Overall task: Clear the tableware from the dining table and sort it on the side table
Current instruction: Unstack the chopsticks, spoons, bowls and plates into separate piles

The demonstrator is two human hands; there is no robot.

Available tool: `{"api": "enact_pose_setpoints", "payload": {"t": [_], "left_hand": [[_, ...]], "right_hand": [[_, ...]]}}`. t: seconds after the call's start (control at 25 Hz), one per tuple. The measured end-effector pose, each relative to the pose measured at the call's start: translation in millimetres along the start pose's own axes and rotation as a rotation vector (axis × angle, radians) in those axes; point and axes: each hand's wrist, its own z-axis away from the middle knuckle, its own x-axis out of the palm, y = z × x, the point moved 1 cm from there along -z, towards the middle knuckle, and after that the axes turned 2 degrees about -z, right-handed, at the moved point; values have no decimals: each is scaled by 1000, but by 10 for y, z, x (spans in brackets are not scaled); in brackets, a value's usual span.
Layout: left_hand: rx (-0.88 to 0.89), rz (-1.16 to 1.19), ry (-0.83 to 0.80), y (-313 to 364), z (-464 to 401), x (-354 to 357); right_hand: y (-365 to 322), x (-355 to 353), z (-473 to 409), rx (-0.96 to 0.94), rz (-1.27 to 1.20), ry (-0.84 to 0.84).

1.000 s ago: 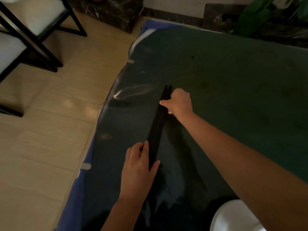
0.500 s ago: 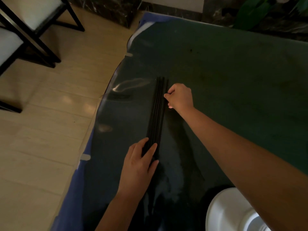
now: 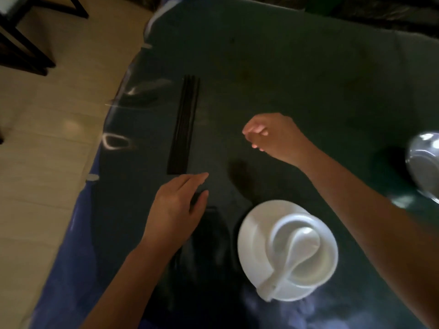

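Chopsticks (image 3: 184, 125) lie bundled lengthwise on the counter (image 3: 308, 79), near its left edge, running away from the person. Left hand (image 3: 177, 211) sits just nearer than their near end, right hand (image 3: 273, 136) to the right of the bundle & apart from it; neither touches them. Nearer & right of the left hand: plate (image 3: 249, 236) w/ bowl (image 3: 306, 250) on it, spoon (image 3: 299, 248) in the bowl; another bowl (image 3: 425, 162) at far right edge, chair (image 3: 21, 32) on floor (image 3: 47, 138) beyond the counter's left side.

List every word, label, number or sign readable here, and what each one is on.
None. No readable text on the chopsticks, the white bowl, spoon and plate, the glass object at the right edge, or the tablecloth. The picture is motion-blurred.
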Motion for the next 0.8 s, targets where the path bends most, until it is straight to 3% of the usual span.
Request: {"api": "enact_pose_setpoints", "payload": {"t": [0.12,0.36,0.6,0.8], "left_hand": [[-84,86,-78,451,305,45],[-553,227,-452,980,835,359],[-649,358,-567,1100,918,480],[-794,674,-624,1196,961,464]], "right_hand": [[203,-179,816,-80,78,58],[625,-120,1855,-81,183,16],[737,146,2046,-339,604,148],[787,176,2022,-408,603,214]]}}
